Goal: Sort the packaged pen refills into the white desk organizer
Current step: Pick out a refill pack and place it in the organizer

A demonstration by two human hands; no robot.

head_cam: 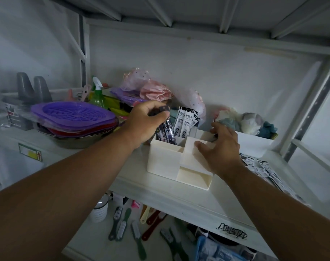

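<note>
The white desk organizer (166,161) stands on the white shelf. My left hand (145,123) pinches the tops of dark packaged refills (167,135) that stand in the organizer's rear left compartment. White packaged refills (185,122) stand upright in the compartment just behind and to the right. My right hand (221,147) rests on the organizer's right side, thumb on its top edge, fingers curved over the far rim. More packaged refills (262,169) lie flat on the shelf to the right, partly hidden by my right forearm.
A purple basket (72,113) sits on a metal bowl at left, beside a green spray bottle (98,96). A white bin (254,145) with soft toys stands behind the organizer at right. Pink bagged items lie at the back. Brushes (122,225) lie on the lower shelf.
</note>
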